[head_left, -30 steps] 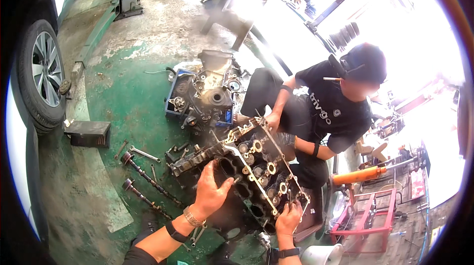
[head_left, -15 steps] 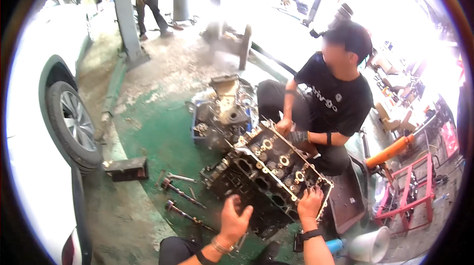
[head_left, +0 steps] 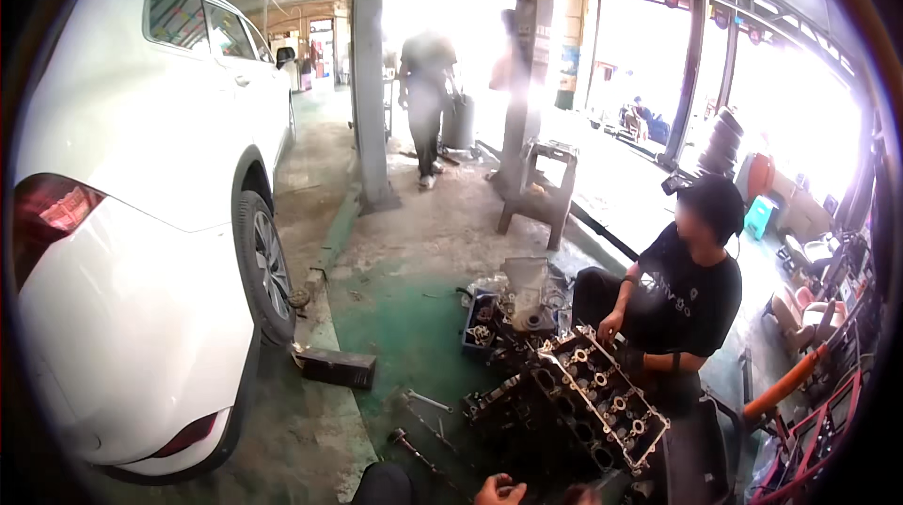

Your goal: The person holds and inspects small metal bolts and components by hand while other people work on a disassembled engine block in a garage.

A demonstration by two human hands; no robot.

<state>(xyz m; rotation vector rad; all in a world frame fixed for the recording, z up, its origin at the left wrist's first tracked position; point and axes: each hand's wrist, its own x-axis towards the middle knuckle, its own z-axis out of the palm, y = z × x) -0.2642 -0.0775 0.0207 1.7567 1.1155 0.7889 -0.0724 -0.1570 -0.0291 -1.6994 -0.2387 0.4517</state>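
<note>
My left hand [head_left: 501, 490] shows at the lower edge, cut off by the frame, its fingers loosely bent and apart with nothing visible in them. Right of it, my right hand [head_left: 580, 496] is dark and smeared by motion, so its fingers do not read. Just beyond both hands lies a cylinder head [head_left: 602, 397], tilted on the dark engine block [head_left: 513, 420]; neither hand appears to touch it. Left of the block, a camshaft [head_left: 419, 453] and a wrench [head_left: 430, 401] rest on the green floor.
A co-worker [head_left: 696, 270] squats at the cylinder head's far side, one hand at its edge. Behind it stands a blue crate [head_left: 478, 322] with engine parts. A black box [head_left: 337, 369] lies near the white car [head_left: 160, 298] at left. Another person [head_left: 426, 91] stands beyond the grey post [head_left: 369, 82].
The view has tipped up and swung left, so the engine parts sit lower. My right hand has come off the cylinder head; both hands are now at the lower edge.
</note>
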